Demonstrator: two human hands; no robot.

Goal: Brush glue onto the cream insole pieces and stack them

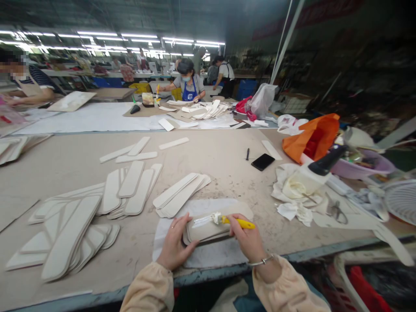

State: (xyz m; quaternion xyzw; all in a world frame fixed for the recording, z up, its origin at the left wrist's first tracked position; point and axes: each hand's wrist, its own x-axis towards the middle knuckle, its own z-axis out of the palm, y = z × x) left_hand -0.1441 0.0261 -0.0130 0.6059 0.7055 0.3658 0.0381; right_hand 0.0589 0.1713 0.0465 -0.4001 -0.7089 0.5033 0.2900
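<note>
Beneath the hands lies a brown surface (138, 247); the left hand (175, 242) grips pale boards (208, 232) stacked between them, the right hand (245, 236) holds a yellow brush (247, 224), apparently spreading white paste (215, 217); even strokes seem called for next.

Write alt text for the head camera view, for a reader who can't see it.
A person's right hand holds a yellow-handled brush to white paste smeared on a stack of flat, beige, round-ended strips; the left hand spans its left end. Piles of similar strips lie to the left on a tan-topped table; other people work beyond.
</note>
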